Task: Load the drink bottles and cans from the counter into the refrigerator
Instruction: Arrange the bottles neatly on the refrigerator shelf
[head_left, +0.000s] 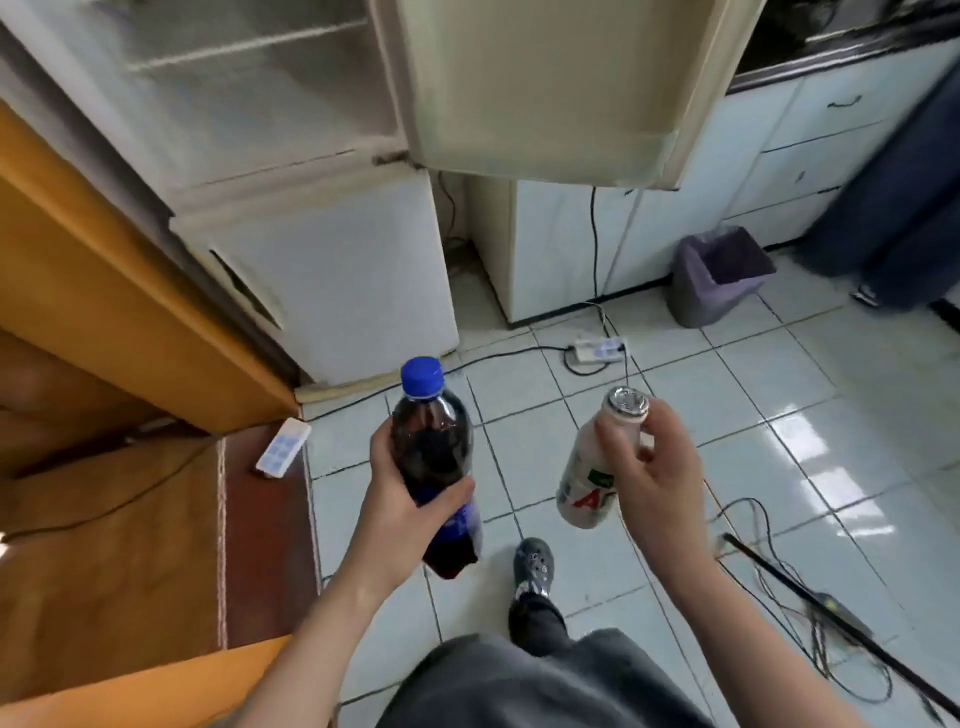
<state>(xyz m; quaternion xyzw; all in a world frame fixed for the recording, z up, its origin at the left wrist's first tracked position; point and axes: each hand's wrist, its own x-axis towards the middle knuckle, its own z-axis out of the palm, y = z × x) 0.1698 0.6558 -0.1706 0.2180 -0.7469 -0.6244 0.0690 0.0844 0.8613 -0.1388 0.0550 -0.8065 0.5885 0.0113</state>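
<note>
Refrigerator: the refrigerator (337, 260) stands ahead and to the left; its upper door (530, 88) is swung open to the right, and its bottom edge hangs over the gap beside the white cabinets (810, 150).
Inside: a wire shelf (249, 47) shows in the open upper compartment. The view there is blurred.
Left edge: an orange wooden unit (104, 270) runs close along the refrigerator's left side, and a white and blue tray (283, 448) lies at the edge of the brown surface below it.
Floor room: the pale tiled floor (779, 415) lies open between the person and the refrigerator. A power strip (597, 349) sits near the refrigerator's foot, loose cables (831, 649) and a black rod (852, 631) lie to the right, and a lined bin (719, 275) stands by the cabinets.
Left hand: the left hand (410, 512) has its grip clamped round the middle of a cola bottle (431, 431) with a blue cap, thumb across the label, held roughly upright over the floor.
Right hand: the right hand (649, 467) has its grip closed on the neck and shoulder of a white bottle (587, 467) with a foil top, which is tilted with its base swung left.
Spacing: the two bottles are apart, both well short of the refrigerator.
Feet: one grey shoe (532, 566) is on the tiles below the hands.
</note>
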